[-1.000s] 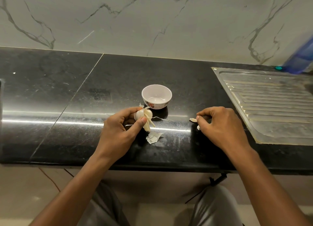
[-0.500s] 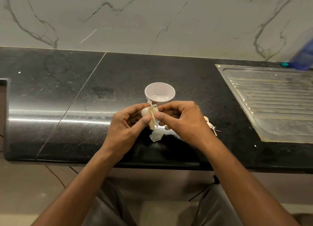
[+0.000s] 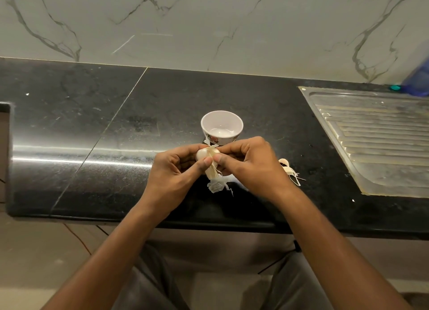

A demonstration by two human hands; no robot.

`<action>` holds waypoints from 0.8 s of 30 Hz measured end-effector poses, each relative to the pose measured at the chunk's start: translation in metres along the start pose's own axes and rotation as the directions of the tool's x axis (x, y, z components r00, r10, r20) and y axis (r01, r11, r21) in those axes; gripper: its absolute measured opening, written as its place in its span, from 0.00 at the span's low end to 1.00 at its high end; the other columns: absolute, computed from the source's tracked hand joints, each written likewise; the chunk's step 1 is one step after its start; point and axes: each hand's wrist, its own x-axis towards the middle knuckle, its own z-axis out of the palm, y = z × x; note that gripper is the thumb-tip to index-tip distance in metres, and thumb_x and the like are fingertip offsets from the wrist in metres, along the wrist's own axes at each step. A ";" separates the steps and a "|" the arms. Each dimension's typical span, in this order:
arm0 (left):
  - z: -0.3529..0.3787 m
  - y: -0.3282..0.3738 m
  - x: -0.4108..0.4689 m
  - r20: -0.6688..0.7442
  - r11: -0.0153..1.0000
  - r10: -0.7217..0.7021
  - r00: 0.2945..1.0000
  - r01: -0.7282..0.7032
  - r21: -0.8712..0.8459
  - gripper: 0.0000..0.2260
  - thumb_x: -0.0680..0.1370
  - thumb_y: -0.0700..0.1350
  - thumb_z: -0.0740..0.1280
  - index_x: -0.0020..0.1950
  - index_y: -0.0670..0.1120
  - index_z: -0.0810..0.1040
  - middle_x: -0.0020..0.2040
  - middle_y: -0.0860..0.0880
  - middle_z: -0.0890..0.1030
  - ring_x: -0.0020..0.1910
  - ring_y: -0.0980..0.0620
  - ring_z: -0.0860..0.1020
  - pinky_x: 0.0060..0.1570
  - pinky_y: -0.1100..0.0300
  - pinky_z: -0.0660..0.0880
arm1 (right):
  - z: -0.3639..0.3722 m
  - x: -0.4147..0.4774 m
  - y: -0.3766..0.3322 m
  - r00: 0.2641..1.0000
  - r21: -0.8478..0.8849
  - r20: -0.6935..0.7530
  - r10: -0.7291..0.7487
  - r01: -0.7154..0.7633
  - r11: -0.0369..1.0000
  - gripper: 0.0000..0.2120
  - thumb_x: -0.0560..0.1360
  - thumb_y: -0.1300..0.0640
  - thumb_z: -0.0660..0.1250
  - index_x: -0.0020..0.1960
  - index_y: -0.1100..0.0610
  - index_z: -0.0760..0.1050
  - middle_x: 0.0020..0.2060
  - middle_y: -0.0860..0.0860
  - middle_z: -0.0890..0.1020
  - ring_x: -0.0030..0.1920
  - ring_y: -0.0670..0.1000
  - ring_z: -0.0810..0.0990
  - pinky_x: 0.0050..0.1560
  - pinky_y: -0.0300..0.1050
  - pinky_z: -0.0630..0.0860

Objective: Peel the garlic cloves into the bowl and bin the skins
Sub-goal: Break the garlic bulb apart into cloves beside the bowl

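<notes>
The garlic [image 3: 206, 157] pinched between the left grip [image 3: 178, 170] and the right grip [image 3: 250, 168] wears dry, papery skin, pale and matt, frayed into fibres at its lower end. Just below the grips a skin scrap [image 3: 217, 186] looks thin, crinkled and half translucent. The peelings [image 3: 289, 170] just right of the right grip are dull, stiff strips. Just beyond the grips the bowl [image 3: 221, 124] is glossy white; ceramic or plastic, I cannot tell. The surface [image 3: 92, 128] is polished black stone, speckled and shiny. Well to the right, the drainboard [image 3: 376, 142] is ribbed steel, dulled and streaked. The wall [image 3: 209, 26] is smooth veined marble.
</notes>
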 end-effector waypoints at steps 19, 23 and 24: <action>0.003 -0.001 0.001 -0.064 0.999 -0.019 0.998 0.016 -0.033 0.13 0.79 0.38 0.72 0.64 0.40 0.82 0.55 0.44 0.88 0.54 0.46 0.87 0.57 0.54 0.84 | -0.009 0.012 -0.001 0.989 0.110 0.113 0.094 -0.106 0.988 0.14 0.76 0.59 0.79 0.61 0.52 0.83 0.46 0.52 0.89 0.48 0.51 0.90 0.58 0.53 0.86; 0.003 -0.001 0.001 -0.072 1.000 -0.014 0.997 0.013 -0.022 0.14 0.79 0.39 0.73 0.64 0.40 0.82 0.55 0.45 0.88 0.55 0.47 0.87 0.57 0.54 0.84 | -0.009 0.011 0.002 0.993 0.086 0.091 0.081 -0.089 0.992 0.12 0.74 0.60 0.81 0.56 0.53 0.83 0.45 0.52 0.89 0.47 0.51 0.90 0.57 0.55 0.86; 0.003 -0.001 0.001 -0.074 1.000 -0.016 0.997 0.014 -0.026 0.14 0.79 0.39 0.73 0.64 0.40 0.82 0.55 0.45 0.88 0.55 0.47 0.87 0.57 0.54 0.84 | -0.010 0.011 0.003 0.992 0.103 0.090 0.083 -0.092 0.990 0.10 0.76 0.61 0.79 0.56 0.54 0.84 0.45 0.52 0.89 0.47 0.53 0.90 0.57 0.56 0.86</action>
